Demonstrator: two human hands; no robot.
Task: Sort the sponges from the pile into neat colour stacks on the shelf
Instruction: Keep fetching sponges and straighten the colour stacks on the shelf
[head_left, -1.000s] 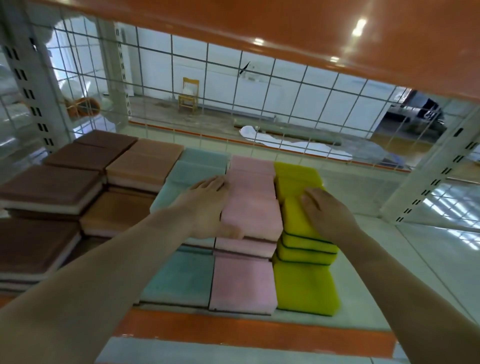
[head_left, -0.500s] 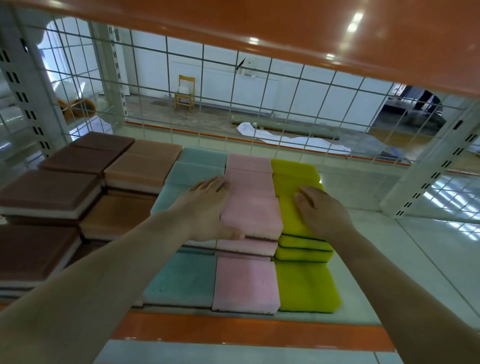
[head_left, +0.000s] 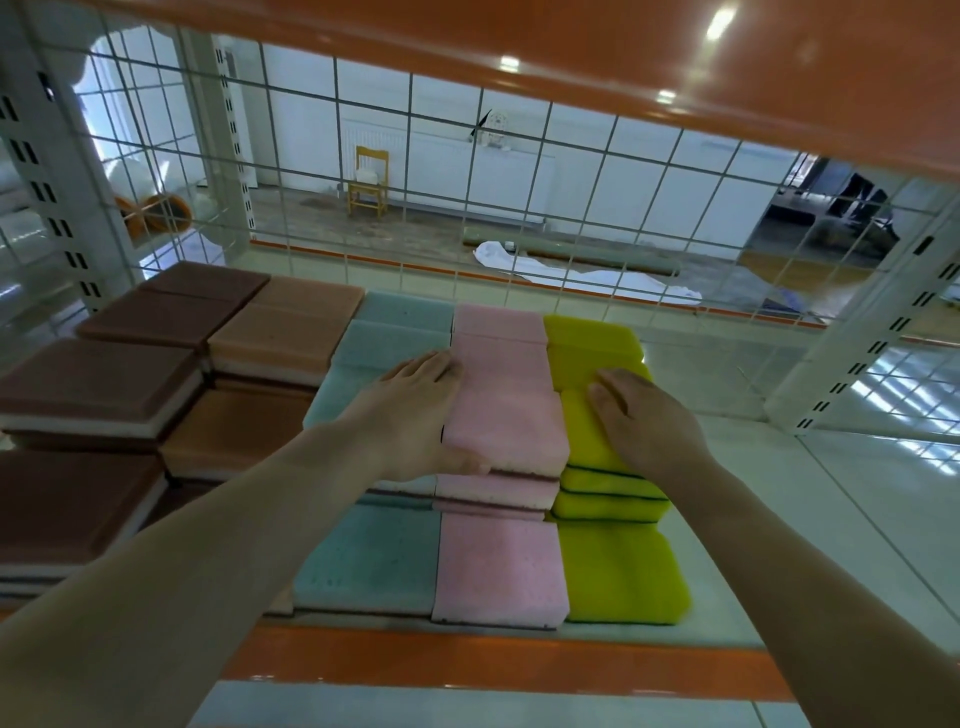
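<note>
Between the two hands, on the shelf, stands the middle pink stack, its long axis running away from the viewer toward the wire mesh back. Left hand lies flat against the stack's left flank, fingers straight, thumb hooked under the near edge (no sponge lifted). Right hand rests with relaxed fingers on the yellow-green stack just right of pink. Teal stack lies left of pink. Judged step: squaring the pink column; the left hand is nearer.
</note>
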